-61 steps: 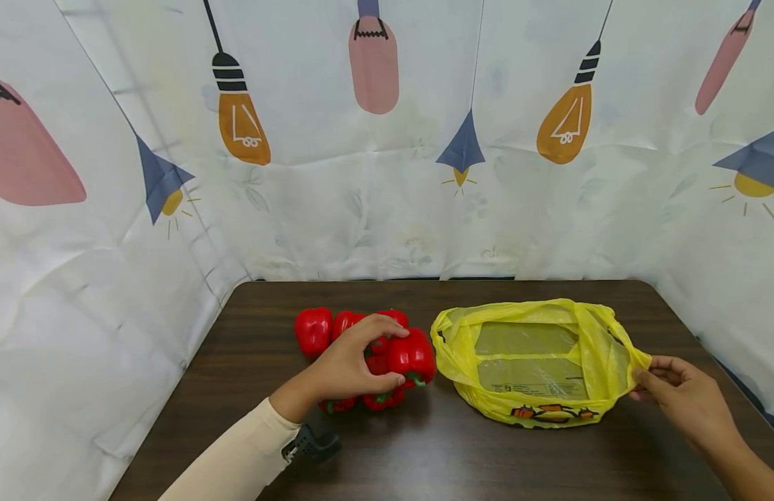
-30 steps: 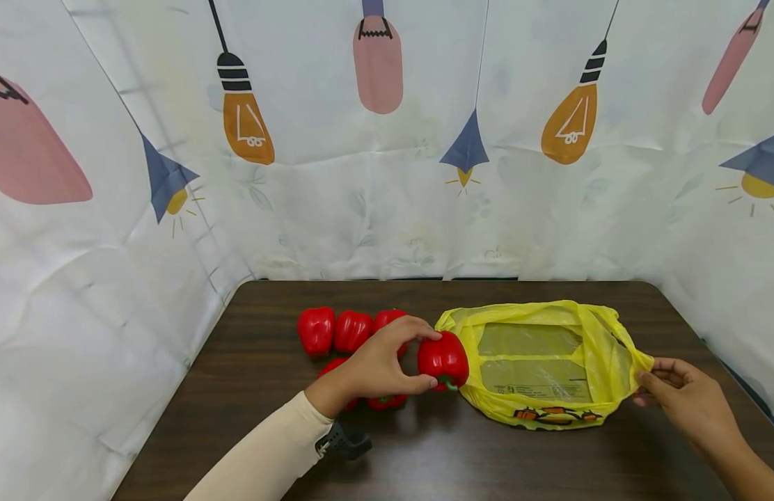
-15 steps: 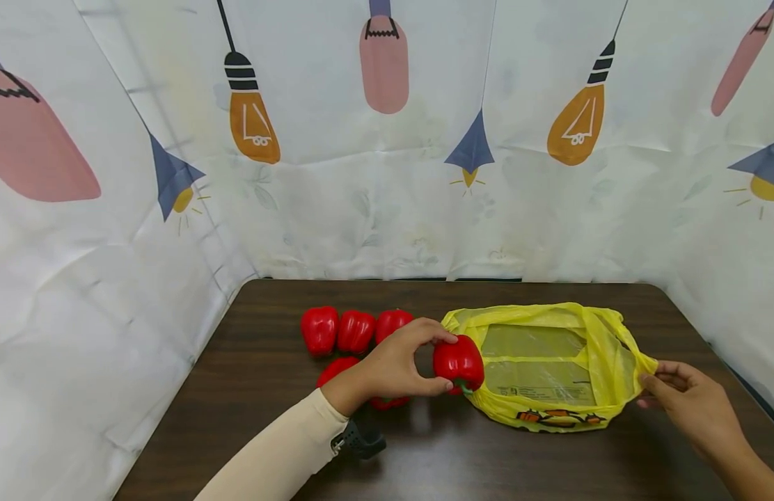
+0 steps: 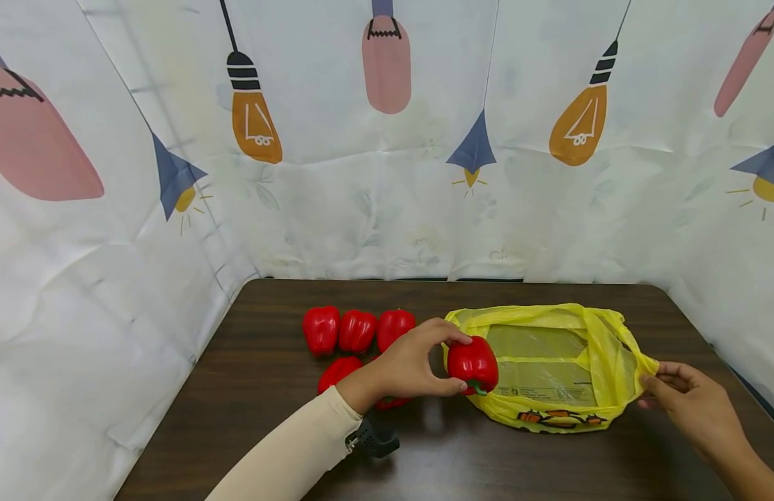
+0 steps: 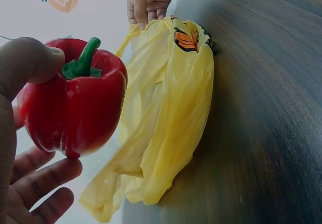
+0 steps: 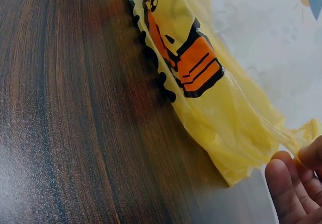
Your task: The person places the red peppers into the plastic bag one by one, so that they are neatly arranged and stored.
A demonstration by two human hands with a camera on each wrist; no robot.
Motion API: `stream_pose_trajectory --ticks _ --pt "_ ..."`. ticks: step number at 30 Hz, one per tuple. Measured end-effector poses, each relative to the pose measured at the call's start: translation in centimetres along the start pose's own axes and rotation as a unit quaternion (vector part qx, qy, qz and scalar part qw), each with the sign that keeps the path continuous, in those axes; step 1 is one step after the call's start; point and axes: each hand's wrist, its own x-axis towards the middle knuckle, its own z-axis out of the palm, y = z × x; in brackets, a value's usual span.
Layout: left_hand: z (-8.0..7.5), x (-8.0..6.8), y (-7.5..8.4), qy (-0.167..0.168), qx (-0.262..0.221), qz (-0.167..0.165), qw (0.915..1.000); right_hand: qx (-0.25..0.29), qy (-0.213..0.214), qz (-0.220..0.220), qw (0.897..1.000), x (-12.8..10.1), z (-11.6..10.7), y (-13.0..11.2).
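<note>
Starting at your left, four red peppers [image 4: 358, 331] lie grouped on the tabletop [image 4: 268, 417]. Your left hand [image 4: 407, 367] has its grip curled round one more pepper [image 4: 472, 364], thumb by the green stem [image 5: 82, 63], at the near edge of the yellow bag [image 4: 550, 365]. Carry it clear over the rim before letting go. Your right hand [image 4: 694, 403] pinches the bag's far handle [image 4: 640, 362]; keep that taut so the mouth gapes.
</note>
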Motion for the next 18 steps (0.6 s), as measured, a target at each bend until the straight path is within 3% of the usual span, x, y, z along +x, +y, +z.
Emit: stream_pose_trajectory --ticks 18 --pt "1.5 1.7 -0.1 -0.015 -0.007 0.005 0.9999 0.007 0.0 -0.003 1.0 0.0 0.1 0.2"
